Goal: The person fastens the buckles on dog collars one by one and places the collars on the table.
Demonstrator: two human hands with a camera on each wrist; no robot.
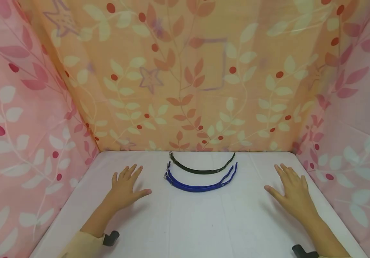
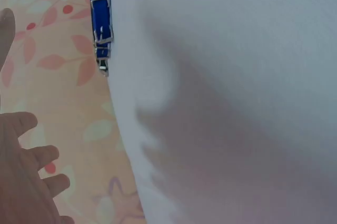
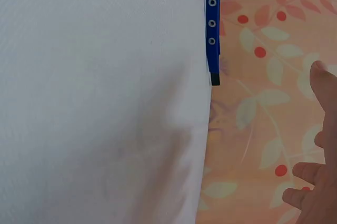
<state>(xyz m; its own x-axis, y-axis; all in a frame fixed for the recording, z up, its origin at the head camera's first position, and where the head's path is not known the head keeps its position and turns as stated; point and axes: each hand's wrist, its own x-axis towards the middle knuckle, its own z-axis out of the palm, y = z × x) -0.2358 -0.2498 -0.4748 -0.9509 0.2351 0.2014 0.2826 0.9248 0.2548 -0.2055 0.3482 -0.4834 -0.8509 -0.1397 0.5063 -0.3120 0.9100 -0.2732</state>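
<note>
White table (image 1: 191, 225) bearing blue straps (image 1: 197, 189), dark green strap (image 1: 204, 172).

From my head, I look forward and down at the table (image 1: 191, 225). Each wrist view is closer: the left sees buckles (image 2: 102, 37) on the blue belts (image 1: 197, 189), the right sees holes (image 3: 212, 23). Both share those belts with my head view.

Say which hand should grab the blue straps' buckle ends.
Probably the left hand: it is empty and nearer the buckles; the right hand, also empty, is nearer the strap tips.
</note>
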